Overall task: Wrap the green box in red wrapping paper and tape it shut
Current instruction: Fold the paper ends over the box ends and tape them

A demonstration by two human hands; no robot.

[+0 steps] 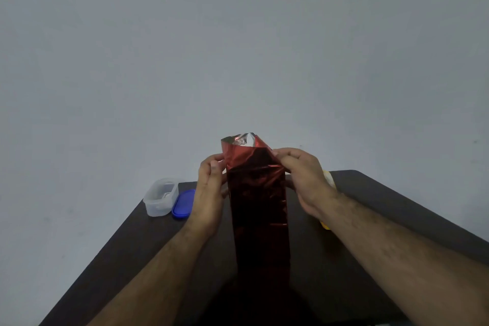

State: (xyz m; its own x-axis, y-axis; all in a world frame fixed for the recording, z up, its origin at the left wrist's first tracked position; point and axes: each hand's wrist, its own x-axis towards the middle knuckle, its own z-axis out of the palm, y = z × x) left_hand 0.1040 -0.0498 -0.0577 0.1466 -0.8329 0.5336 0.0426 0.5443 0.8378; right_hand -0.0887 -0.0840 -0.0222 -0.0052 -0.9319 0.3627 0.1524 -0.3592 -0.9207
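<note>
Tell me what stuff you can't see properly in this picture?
Head view only:
- The green box: fully covered by the red wrapping paper.
- A yellow thing: mostly hidden behind the right hand, so it cannot be identified.
- Contents of the clear container beside the blue lid: too small and dim.
- Left hand fingertips: partly behind the paper.
- Table: cut off by the bottom edge.
</note>
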